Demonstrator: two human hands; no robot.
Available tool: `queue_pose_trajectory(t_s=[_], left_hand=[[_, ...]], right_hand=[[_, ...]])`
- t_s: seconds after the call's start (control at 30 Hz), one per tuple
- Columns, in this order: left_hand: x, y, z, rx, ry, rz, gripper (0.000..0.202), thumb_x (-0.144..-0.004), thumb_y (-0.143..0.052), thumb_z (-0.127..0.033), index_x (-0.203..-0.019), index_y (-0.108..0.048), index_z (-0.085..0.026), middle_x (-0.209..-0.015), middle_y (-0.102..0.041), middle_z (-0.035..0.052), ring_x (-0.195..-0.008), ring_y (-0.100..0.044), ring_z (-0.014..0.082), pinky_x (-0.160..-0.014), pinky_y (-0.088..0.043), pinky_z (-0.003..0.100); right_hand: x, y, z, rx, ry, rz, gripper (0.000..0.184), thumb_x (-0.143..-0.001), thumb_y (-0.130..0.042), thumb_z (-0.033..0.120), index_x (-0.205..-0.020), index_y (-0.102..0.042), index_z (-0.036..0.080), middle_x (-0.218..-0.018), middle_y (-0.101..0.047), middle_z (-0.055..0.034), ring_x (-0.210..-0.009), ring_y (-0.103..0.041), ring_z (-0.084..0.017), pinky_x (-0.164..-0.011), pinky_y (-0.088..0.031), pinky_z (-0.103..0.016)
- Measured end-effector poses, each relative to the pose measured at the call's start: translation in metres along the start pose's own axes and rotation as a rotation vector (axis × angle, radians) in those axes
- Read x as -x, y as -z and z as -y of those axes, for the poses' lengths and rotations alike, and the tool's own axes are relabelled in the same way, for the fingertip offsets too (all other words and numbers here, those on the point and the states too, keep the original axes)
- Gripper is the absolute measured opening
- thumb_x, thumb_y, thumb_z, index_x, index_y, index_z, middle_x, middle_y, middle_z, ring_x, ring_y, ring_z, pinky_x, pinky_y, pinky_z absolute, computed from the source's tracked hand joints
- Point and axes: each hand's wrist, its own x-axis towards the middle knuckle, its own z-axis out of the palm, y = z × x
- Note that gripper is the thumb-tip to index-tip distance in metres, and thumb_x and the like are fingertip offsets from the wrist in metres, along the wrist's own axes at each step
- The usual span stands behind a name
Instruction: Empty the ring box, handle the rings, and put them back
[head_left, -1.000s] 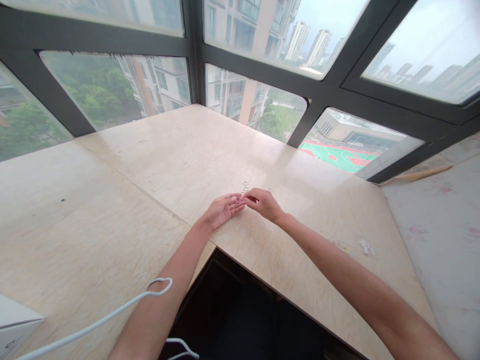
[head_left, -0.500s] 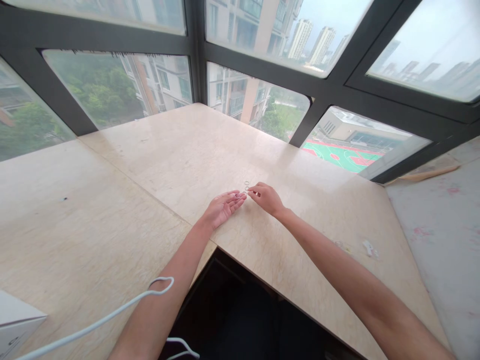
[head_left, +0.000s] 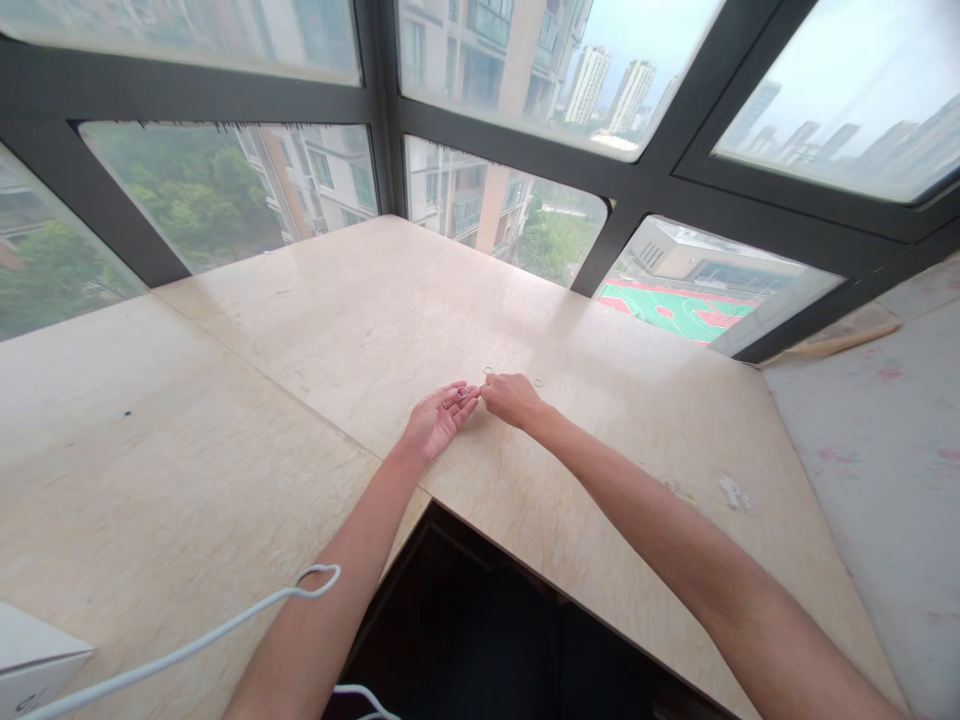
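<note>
My left hand [head_left: 439, 418] is palm up above the stone-patterned counter, fingers stretched and a little curled. Small thin wire rings [head_left: 462, 393] lie on its fingers; their number is hard to tell. My right hand [head_left: 513, 399] is closed in a pinch beside the left fingertips, and what its fingers hold is hidden. One thin ring [head_left: 487, 371] lies on the counter just beyond the right fingers. Another ring [head_left: 538, 383] lies behind the right knuckles.
Small clear and white scraps [head_left: 733, 492] lie near my right forearm. A white cable [head_left: 225, 618] crosses by my left forearm, and a white box [head_left: 37, 655] stands at lower left. Window frames [head_left: 388, 170] border the counter's back; its front edge [head_left: 510, 560] has a dark recess below.
My right hand has shifted slightly left and turned, its fingers now more closed. The rings on the counter, grouped together before, now show apart, one on each side of the right hand.
</note>
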Motion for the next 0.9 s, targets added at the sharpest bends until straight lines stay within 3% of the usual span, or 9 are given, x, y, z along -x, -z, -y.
queue_pose_trajectory(t_s=[0.17, 0.33, 0.43, 0.67, 0.9], left_hand=[[0.0, 0.003, -0.001, -0.056, 0.053, 0.029, 0.013, -0.083, -0.056, -0.004, -0.093, -0.064, -0.003, -0.1, -0.067, 0.0208, -0.101, -0.066, 0.0263, -0.093, -0.054, 0.034], [0.01, -0.002, 0.0, -0.244, 0.215, 0.19, 0.017, -0.085, -0.059, -0.01, -0.097, -0.065, 0.0, -0.106, -0.064, 0.0243, -0.106, -0.064, 0.0292, -0.095, -0.053, 0.035], [0.019, -0.011, 0.006, -0.295, 0.322, 0.249, 0.018, -0.084, -0.061, -0.01, -0.097, -0.065, 0.001, -0.107, -0.064, 0.0241, -0.107, -0.063, 0.0295, -0.099, -0.05, 0.036], [0.036, -0.028, 0.037, -0.33, 0.499, 0.413, 0.018, -0.087, -0.058, -0.009, -0.102, -0.066, -0.001, -0.102, -0.066, 0.0168, -0.094, -0.065, 0.0173, -0.095, -0.051, 0.029], [0.056, -0.056, 0.075, -0.389, 0.526, 0.449, 0.016, -0.084, -0.061, -0.007, -0.099, -0.068, -0.003, -0.099, -0.067, 0.0141, -0.096, -0.065, 0.018, -0.098, -0.049, 0.032]], right_hand=[[0.022, 0.004, -0.002, -0.115, -0.094, -0.085, 0.021, -0.09, -0.048, 0.023, -0.09, -0.068, 0.016, -0.095, -0.066, -0.0093, -0.083, -0.06, -0.018, -0.067, -0.04, -0.026], [0.069, -0.017, -0.002, -0.589, -0.152, -0.418, 0.007, -0.081, -0.058, 0.016, -0.077, -0.064, 0.016, -0.077, -0.063, -0.0022, -0.07, -0.055, -0.012, -0.067, -0.04, -0.023], [0.097, -0.027, 0.005, -0.718, -0.119, -0.547, 0.007, -0.081, -0.059, 0.016, -0.076, -0.063, 0.017, -0.074, -0.061, -0.001, -0.065, -0.052, -0.011, -0.064, -0.04, -0.023], [0.149, -0.035, 0.016, -0.688, -0.107, -0.636, 0.009, -0.086, -0.056, 0.016, -0.083, -0.064, 0.018, -0.077, -0.059, -0.0022, -0.065, -0.052, -0.011, -0.063, -0.041, -0.024], [0.199, -0.046, 0.003, -0.584, -0.138, -0.668, 0.016, -0.092, -0.051, 0.02, -0.092, -0.068, 0.018, -0.082, -0.061, -0.0049, -0.07, -0.055, -0.013, -0.064, -0.044, -0.025]])
